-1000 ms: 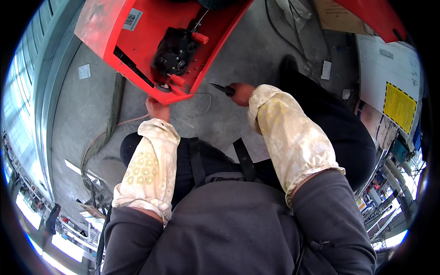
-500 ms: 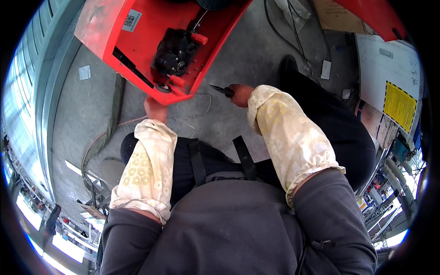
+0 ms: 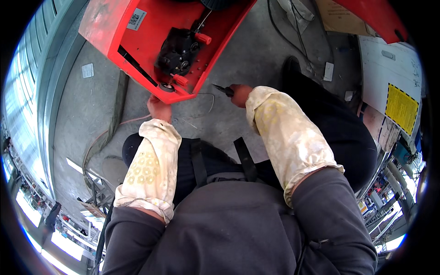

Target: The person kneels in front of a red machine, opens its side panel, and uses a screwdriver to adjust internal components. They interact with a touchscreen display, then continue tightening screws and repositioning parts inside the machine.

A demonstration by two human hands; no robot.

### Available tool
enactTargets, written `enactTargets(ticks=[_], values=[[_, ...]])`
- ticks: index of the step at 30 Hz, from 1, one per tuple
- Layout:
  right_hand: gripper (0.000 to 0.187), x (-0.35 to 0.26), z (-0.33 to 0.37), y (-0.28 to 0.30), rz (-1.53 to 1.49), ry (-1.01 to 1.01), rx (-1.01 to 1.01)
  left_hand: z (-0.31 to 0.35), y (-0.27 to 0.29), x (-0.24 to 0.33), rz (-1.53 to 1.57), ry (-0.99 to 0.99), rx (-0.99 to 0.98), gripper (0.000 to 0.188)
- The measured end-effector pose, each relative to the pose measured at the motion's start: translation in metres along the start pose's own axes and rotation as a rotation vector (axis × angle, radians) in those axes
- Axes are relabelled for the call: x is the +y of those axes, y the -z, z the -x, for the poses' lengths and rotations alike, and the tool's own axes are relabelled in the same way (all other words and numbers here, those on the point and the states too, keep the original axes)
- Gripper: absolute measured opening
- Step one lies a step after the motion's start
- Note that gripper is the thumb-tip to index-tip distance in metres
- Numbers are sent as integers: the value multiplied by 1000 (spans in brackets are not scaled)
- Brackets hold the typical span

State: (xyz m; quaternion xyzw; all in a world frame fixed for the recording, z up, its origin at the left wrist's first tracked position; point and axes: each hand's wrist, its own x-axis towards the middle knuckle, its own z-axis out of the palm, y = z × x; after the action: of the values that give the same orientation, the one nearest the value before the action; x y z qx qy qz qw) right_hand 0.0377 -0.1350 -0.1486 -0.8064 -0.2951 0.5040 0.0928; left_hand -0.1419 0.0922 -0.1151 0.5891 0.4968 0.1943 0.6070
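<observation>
My right hand is closed around the dark handles of a pair of pliers, whose pointed jaws aim left toward a red wire feeder housing. Inside that housing sits a black drive mechanism with a red lever near the front wall and another red lever farther back. My left hand is at the housing's near outer wall; its fingers are mostly hidden by the wall, so what they hold does not show. A thin bent wire lies between the two hands, in front of the housing.
Dark cables run over the concrete floor at the far right, near a cardboard box. A white panel with a yellow label stands on the right. A flat hose lies to the left, near a metal wall.
The whole scene has shifted slightly to the right in the picture. My left hand stays at the housing's near wall, turned a little, and my right hand keeps its hold on the pliers.
</observation>
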Motion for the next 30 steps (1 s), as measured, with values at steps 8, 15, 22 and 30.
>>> enactTargets(ticks=[8, 15, 22, 30], values=[[39, -5, 15, 3, 20, -269, -75, 0, 0, -5, 78, 32, 20, 14], [55, -3, 72, 39, -248, -105, -302, -3, 2, -6, 0, 7, -46, 17], [38, -63, 77, 35, -204, 231, -151, -4, 5, 6, -59, 42, -74, 18], [45, -95, 60, 36, -116, 140, 45, -5, 7, 8, -68, 99, -84, 27]])
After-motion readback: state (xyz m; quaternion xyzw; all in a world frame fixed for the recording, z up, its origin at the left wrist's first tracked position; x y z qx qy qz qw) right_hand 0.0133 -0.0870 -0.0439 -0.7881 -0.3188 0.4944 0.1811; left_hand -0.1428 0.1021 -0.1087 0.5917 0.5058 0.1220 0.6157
